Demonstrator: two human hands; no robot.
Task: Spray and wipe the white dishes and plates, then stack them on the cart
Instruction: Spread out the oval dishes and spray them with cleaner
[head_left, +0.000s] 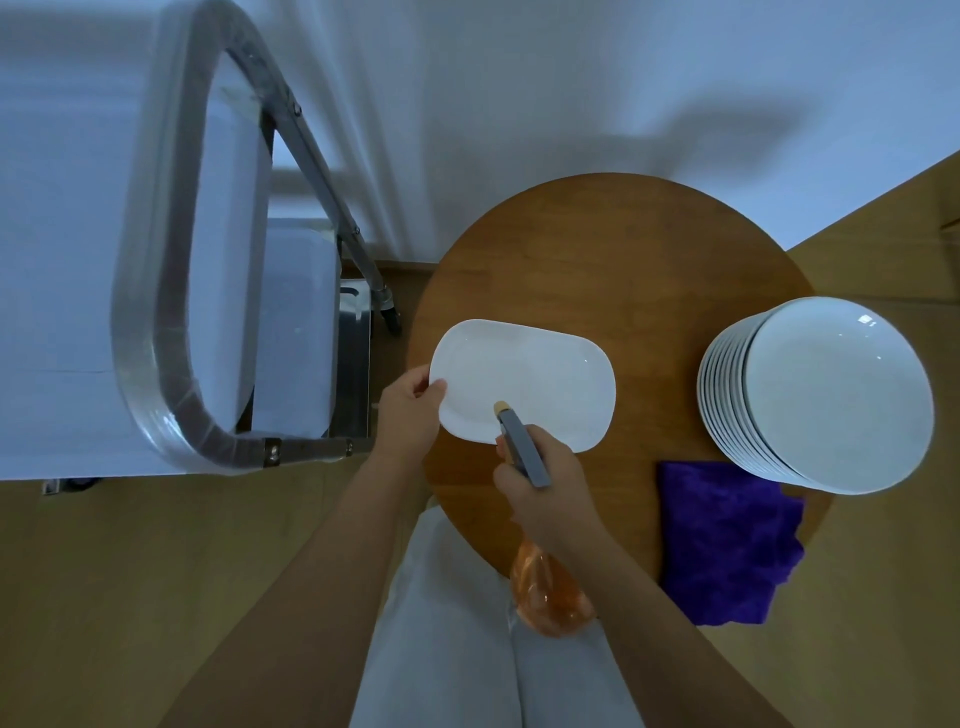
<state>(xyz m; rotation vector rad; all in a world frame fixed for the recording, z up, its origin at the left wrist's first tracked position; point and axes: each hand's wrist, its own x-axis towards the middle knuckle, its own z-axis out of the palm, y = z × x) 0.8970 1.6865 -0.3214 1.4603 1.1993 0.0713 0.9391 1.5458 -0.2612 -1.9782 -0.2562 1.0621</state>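
We are aiming the spray bottle (524, 457) at the oblong white dish (524, 382), which is lying over the round table's (597, 249) near-left edge, long axis running left to right. Our left hand (408, 410) is pinching its left rim; our right hand (545, 493) is gripping the bottle's neck, nozzle pointing straight over the dish's near rim — no gap to close. The purple cloth (727, 540) and the stacked plates (821, 395) are waiting at the right edge.

Head view, steeply down, close over table (597, 249)
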